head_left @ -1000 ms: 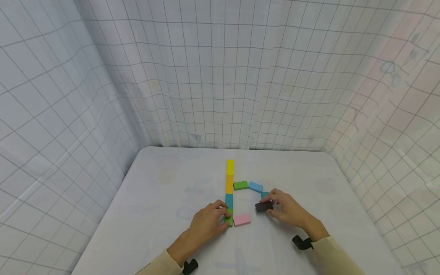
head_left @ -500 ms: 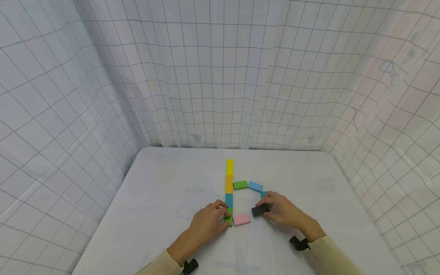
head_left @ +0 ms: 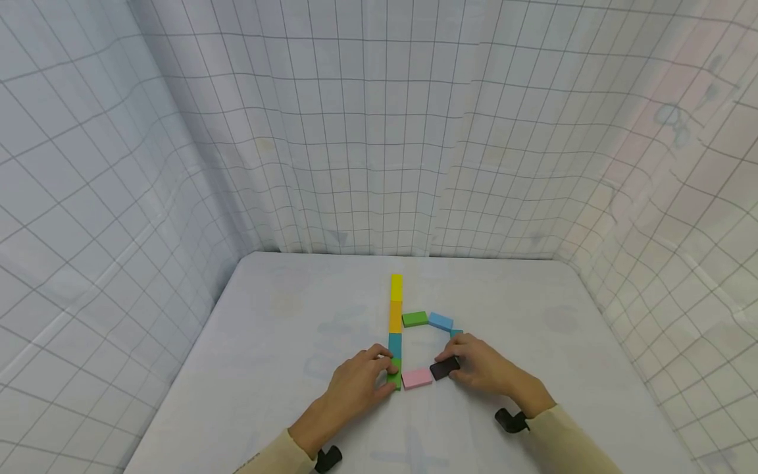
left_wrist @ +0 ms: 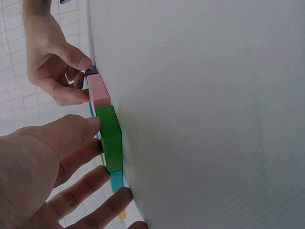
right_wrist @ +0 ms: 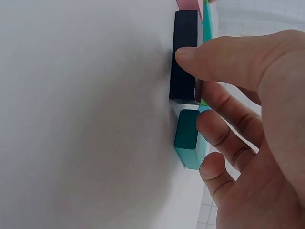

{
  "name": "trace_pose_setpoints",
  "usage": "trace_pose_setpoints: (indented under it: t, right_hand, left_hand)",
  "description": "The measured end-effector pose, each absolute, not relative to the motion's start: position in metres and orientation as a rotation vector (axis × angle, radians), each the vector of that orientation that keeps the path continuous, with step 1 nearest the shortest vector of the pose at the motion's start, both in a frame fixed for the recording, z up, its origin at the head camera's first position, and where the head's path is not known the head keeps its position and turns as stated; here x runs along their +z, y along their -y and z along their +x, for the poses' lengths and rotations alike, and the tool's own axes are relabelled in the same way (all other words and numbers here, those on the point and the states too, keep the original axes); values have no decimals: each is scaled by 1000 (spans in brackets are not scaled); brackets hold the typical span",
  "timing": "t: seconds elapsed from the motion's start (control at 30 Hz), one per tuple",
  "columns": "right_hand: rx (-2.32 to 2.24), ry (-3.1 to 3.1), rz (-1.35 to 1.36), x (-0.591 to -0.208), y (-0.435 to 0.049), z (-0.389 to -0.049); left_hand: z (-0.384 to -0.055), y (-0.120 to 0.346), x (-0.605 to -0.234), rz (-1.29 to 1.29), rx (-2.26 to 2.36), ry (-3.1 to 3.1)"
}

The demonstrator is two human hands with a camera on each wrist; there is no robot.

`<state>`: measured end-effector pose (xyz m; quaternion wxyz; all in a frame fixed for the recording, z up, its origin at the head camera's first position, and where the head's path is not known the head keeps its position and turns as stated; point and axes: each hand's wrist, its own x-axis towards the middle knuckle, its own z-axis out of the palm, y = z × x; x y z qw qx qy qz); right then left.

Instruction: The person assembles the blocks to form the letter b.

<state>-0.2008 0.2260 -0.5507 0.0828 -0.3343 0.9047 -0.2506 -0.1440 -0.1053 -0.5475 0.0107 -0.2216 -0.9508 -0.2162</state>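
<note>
My right hand (head_left: 482,365) pinches a black block (head_left: 445,368) between thumb and fingers, its left end right at the pink block (head_left: 417,378). In the right wrist view, the thumb lies on the black block's side, and a teal block (right_wrist: 187,129) sits just beyond its other end, beside the curled fingers. My left hand (head_left: 358,385) rests its spread fingers and thumb against a green block (left_wrist: 112,143), the nearest piece of a straight column. Above it in that column come a blue-teal block (head_left: 395,345), an orange block (head_left: 395,317) and a yellow block (head_left: 397,288).
From the column, a second green block (head_left: 414,319) and a light blue block (head_left: 441,321) curve right toward the teal one, partly hidden by my right hand. All lie on a white-covered table (head_left: 296,296). Grid-patterned white curtains (head_left: 367,131) enclose the back and both sides.
My right hand has moved left and slightly nearer with the black block, turning it to a slant and bringing it up to the pink block. My left hand stays where it was.
</note>
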Motion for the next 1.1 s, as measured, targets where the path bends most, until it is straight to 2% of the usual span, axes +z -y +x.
trace_pose_setpoints:
  t: [0.7, 0.87, 1.1]
  right_hand:
    - [-885, -2760, -994, -548, -227, -200]
    - [-1004, -2850, -909, -551, -236, -206]
    - [-900, -2908, -916, -556, -241, -216]
  left_hand:
    - [-144, 105, -548, -686, -700, 2979]
    - [-144, 106, -548, -687, -700, 2977]
    - [-144, 106, -548, -692, -706, 2976]
